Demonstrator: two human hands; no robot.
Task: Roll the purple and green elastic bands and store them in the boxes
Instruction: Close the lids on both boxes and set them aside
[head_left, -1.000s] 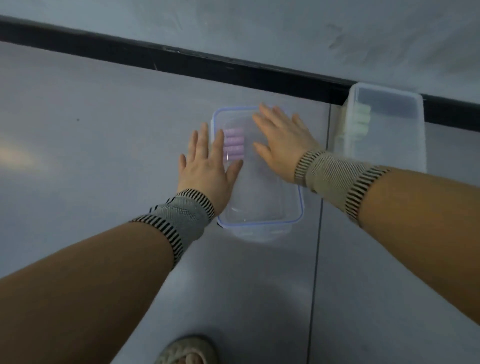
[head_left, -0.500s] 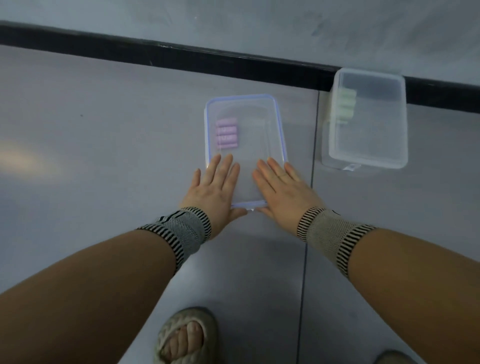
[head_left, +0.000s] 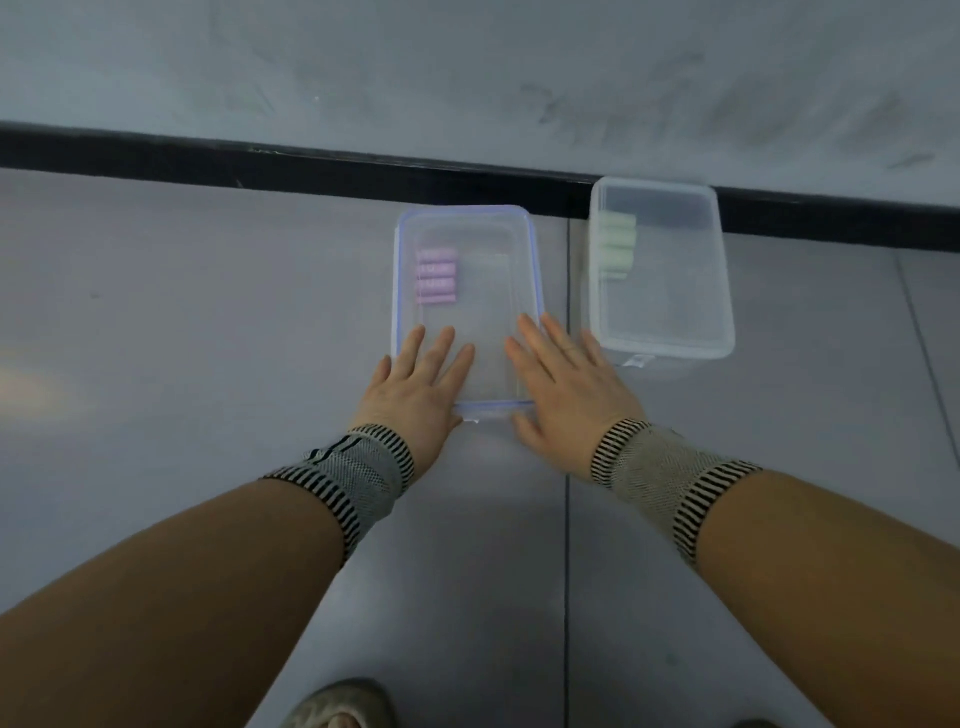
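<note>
Hands: left hand and right hand both spread flat, fingers straight, palms down on the near end of the lid of the purple-rimmed box; nothing pinched or curled round.
Step in hand: judged as pressing the lid down to seal it, near end under the palms.
Purple bands: purple rolls lie stacked side by side inside the purple-rimmed box, toward its far left part, seen through the clear lid.
Green bands: green rolls sit inside the clear box, against its far left wall, lid apparently on.
Placement: both boxes rest on the grey floor near the black skirting at the wall; clear box just right of the purple-rimmed one, a narrow gap between, floor seam running under that gap.
Progress: judged near the end, both colours rolled and boxed.
Risk, lid: far end may stay unseated if pressure falls only on the near end; lid could pop up again.
Risk, slide: smooth floor and flat palms could push the box forward into the skirting or sideways against the clear box.
Risk, rolls: a jolt could loosen the rolls and let them unwind inside.
Count, boxes: two.
Count, purple rolls: four, as far as the blur allows.
Count, green rolls: about four, edges too soft to be sure.
Count, hands: two, each with a striped wrist band.
Other: toe of a sandal at the near edge of the view.
</note>
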